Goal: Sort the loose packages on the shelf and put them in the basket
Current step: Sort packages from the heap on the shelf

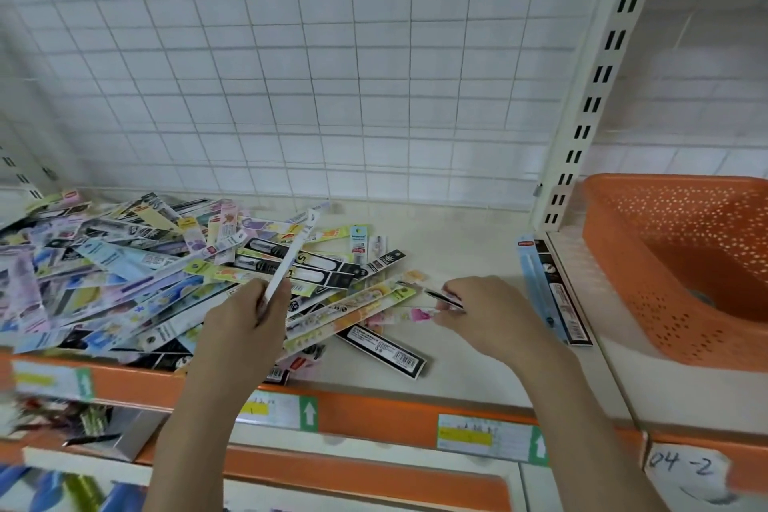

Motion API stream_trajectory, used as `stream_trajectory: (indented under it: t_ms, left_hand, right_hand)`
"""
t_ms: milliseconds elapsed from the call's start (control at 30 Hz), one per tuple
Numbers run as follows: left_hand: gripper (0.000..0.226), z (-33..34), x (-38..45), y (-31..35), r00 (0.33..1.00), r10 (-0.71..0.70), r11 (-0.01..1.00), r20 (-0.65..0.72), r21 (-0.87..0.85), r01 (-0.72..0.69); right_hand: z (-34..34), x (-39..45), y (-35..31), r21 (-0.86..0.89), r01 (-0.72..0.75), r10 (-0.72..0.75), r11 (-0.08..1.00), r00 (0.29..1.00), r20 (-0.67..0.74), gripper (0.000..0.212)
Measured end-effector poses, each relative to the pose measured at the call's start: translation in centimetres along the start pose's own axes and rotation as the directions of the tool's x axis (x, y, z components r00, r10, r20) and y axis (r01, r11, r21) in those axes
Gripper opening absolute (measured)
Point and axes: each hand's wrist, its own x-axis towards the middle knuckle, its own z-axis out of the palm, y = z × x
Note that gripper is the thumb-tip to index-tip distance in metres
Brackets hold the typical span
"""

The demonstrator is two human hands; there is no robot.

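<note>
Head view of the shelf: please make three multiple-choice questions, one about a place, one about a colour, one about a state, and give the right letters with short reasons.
1. Where is the basket relative to the pile of packages?
A. right of it, past the slotted upright
B. on top of it
C. on the shelf below

2. What colour is the basket?
A. blue
B. orange
C. green

3. What is the left hand doing?
A. lying flat and holding nothing
B. resting inside the basket
C. holding a white package that sticks up

Answers:
1 A, the basket sits at the far right beyond the slotted upright.
2 B, its perforated walls are orange.
3 C, the fingers curl round the white package, which rises over the pile.
</note>
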Motion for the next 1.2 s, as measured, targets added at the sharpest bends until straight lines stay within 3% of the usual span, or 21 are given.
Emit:
stream_trajectory:
  t_ms: [100,500,667,933,1100,1133,1200]
  left_hand:
    - [0.040,-0.2,-0.4,0.3,1.000,-0.009,1.000,0.017,0.028,0.009]
    - [0.032,0.5,-0.2,0.3,0.997,-0.008,0.995,0.075,0.097,0.001]
    - [0.027,1.9,0.0,1.1,0.991,0.051,0.987,0.123,0.143,-0.068]
    - [0.024,4.0,0.9,1.7,0.976,0.023,0.914,0.215,0.390,-0.107]
    - [0.014,3.9,1.3,1.6,0.976,0.069,0.876,0.209,0.456,-0.159]
    - [0.014,3.7,1.4,1.5,0.977,0.074,0.879,0.202,0.450,-0.159]
    - [0.016,3.2,1.6,1.4,0.982,0.093,0.892,0.166,0.423,-0.156]
  right_hand:
    - [-0.2,0.0,-0.3,-0.013,0.016,-0.016,1.000,0.999,-0.037,0.027]
    - [-1.8,-0.7,-1.2,0.245,-0.009,0.058,0.969,0.979,-0.196,0.029]
    - [-2.1,-0.8,-0.6,0.235,-0.031,0.077,0.972,0.979,-0.189,0.004]
    - [-2.0,-1.2,-0.2,0.299,-0.051,0.119,0.953,0.969,-0.216,0.024]
    - [-1.8,-1.3,-0.4,0.271,-0.094,0.163,0.958,0.956,-0.246,0.061]
    - [-1.9,-1.2,-0.4,0.262,-0.113,0.177,0.958,0.955,-0.238,0.061]
    - [-1.9,-1.0,-0.3,0.227,-0.126,0.179,0.966,0.957,-0.228,0.041]
